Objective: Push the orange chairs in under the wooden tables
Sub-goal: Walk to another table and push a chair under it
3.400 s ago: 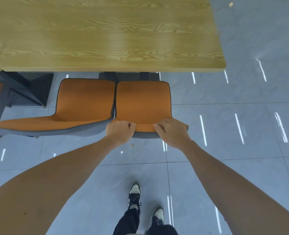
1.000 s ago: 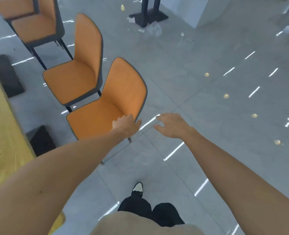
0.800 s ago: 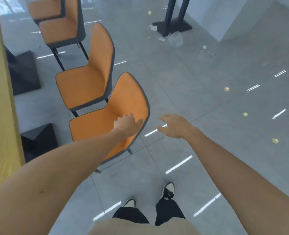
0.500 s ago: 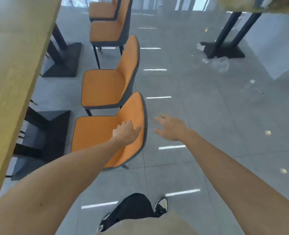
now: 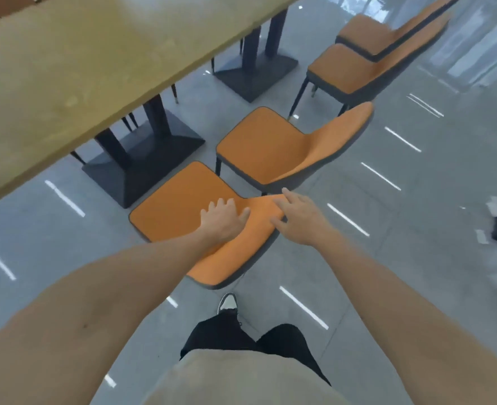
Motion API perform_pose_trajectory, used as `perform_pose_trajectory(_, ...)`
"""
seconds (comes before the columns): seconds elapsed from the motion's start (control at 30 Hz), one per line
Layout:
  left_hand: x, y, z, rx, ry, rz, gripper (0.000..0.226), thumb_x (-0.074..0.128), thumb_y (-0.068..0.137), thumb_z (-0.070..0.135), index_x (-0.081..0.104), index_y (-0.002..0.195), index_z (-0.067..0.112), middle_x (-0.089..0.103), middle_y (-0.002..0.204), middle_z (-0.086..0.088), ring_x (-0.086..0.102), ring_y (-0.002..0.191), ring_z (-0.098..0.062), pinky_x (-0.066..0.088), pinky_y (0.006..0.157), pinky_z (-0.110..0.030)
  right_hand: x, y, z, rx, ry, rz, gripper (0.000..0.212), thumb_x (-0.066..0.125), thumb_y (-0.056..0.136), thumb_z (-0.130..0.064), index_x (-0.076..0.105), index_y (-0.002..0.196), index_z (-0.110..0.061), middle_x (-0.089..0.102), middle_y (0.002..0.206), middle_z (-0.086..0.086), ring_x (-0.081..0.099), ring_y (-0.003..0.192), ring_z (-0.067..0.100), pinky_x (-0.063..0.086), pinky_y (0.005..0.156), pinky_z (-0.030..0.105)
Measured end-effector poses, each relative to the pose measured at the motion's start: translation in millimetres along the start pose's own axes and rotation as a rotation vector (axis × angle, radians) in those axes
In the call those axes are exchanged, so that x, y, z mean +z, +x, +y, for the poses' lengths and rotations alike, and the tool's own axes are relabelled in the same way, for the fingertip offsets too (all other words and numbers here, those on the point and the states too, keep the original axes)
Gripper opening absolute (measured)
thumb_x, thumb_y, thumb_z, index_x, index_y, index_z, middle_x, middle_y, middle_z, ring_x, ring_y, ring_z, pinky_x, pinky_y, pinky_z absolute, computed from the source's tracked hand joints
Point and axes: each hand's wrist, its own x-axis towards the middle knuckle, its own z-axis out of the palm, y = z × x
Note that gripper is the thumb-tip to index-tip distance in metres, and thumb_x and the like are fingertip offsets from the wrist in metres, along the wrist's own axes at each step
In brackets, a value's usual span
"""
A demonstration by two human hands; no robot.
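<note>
Person's left hand [image 5: 222, 220] lies flat, fingers spread, on the nearest orange padded chair [image 5: 183, 209]; right hand [image 5: 297, 219] open at its backrest edge. Chair stands clear of the long wooden table [image 5: 75, 74]; a squared push under comes next.

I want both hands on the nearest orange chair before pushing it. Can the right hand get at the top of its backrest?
Probably yes. The right hand hangs open beside the backrest's top edge on the nearest orange chair, fingertips at or touching it, nothing between. The left hand lies on the backrest, leaving that end free.
</note>
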Motion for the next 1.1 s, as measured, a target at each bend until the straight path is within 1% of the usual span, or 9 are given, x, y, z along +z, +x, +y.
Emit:
perform_pose_trajectory(0.13,19,-8,1,-0.138,-0.078,0.074,0.077,0.018,0.1,0.066,0.021,0.158,0.016,0.014,0.166,-0.016,0.01,0.152,-0.038,0.012,0.12,-0.061,5,22,11,-0.169,-0.066,0.03,0.061,0.043,0.101,-0.048,0.034,0.153,-0.018,0.018,0.164,0.015,0.018,0.15,0.031,0.015,0.122,0.051)
perform_pose_trajectory(0.3,54,-22,11,-0.353,-0.201,0.122,0.075,0.018,0.1,0.066,0.024,0.158,0.018,0.019,0.165,-0.015,0.014,0.151,-0.037,0.013,0.12,-0.06,23,50,33,-0.331,-0.127,-0.071,0.056,0.039,0.101,-0.048,0.043,0.146,-0.016,0.033,0.158,0.016,0.025,0.147,0.033,0.015,0.121,0.054)
perform_pose_trajectory(0.4,92,-43,29,-0.451,-0.238,0.076,0.062,0.016,0.099,0.058,0.054,0.134,0.024,0.052,0.139,-0.011,0.042,0.135,-0.036,0.031,0.11,-0.055,40,55,45,-0.453,-0.186,-0.085,0.053,0.024,0.096,-0.048,0.066,0.104,-0.017,0.066,0.114,0.008,0.052,0.117,0.031,0.029,0.11,0.049)
perform_pose_trajectory(0.5,112,-53,46,-0.575,-0.35,0.238,0.06,0.012,0.093,0.061,0.059,0.082,0.025,0.068,0.097,-0.001,0.06,0.099,-0.028,0.042,0.095,-0.047,51,62,47,-0.49,-0.129,0.064,0.048,0.034,0.091,-0.042,0.065,0.068,-0.013,0.063,0.073,0.006,0.057,0.08,0.03,0.044,0.082,0.042)
perform_pose_trajectory(0.6,120,-54,50,-0.603,-0.31,0.372,0.058,0.018,0.096,0.06,0.056,0.071,0.023,0.064,0.08,0.006,0.057,0.081,-0.019,0.041,0.093,-0.041,60,70,49,-0.58,-0.136,0.185,0.042,0.042,0.09,-0.031,0.054,0.054,-0.012,0.052,0.056,0.004,0.05,0.061,0.028,0.04,0.063,0.037)
perform_pose_trajectory(0.73,122,-52,43,-0.604,-0.228,0.426,0.055,0.025,0.095,0.056,0.051,0.06,0.023,0.053,0.061,0.008,0.045,0.062,-0.015,0.043,0.077,-0.035,69,84,50,-0.717,-0.057,0.331,0.037,0.044,0.083,-0.023,0.049,0.047,-0.015,0.045,0.045,0.0,0.042,0.044,0.024,0.021,0.053,0.028)
perform_pose_trajectory(0.87,107,-34,20,-0.611,-0.207,0.461,0.058,0.026,0.092,0.052,0.057,0.056,0.02,0.051,0.052,0.007,0.046,0.052,-0.015,0.038,0.065,-0.031,73,117,36,-0.757,-0.013,0.401,0.035,0.044,0.081,-0.021,0.057,0.049,-0.015,0.05,0.046,0.0,0.043,0.043,0.024,0.025,0.049,0.027)
perform_pose_trajectory(0.97,80,-18,-16,-0.635,-0.192,0.488,0.058,0.023,0.089,0.053,0.054,0.056,0.016,0.051,0.052,0.004,0.048,0.055,-0.019,0.022,0.053,-0.03,63,149,0,-0.741,0.019,0.417,0.038,0.043,0.081,-0.02,0.05,0.044,-0.014,0.042,0.042,0.0,0.035,0.04,0.023,0.017,0.051,0.026)
perform_pose_trajectory(1.1,38,11,-67,-0.65,-0.191,0.554,0.058,0.025,0.089,0.053,0.041,0.049,0.014,0.036,0.042,0.004,0.043,0.047,-0.019,0.014,0.048,-0.028,48,201,-50,-0.73,0.039,0.423,0.039,0.042,0.081,-0.02,0.04,0.042,-0.016,0.032,0.042,-0.003,0.027,0.04,0.02,0.015,0.05,0.025)
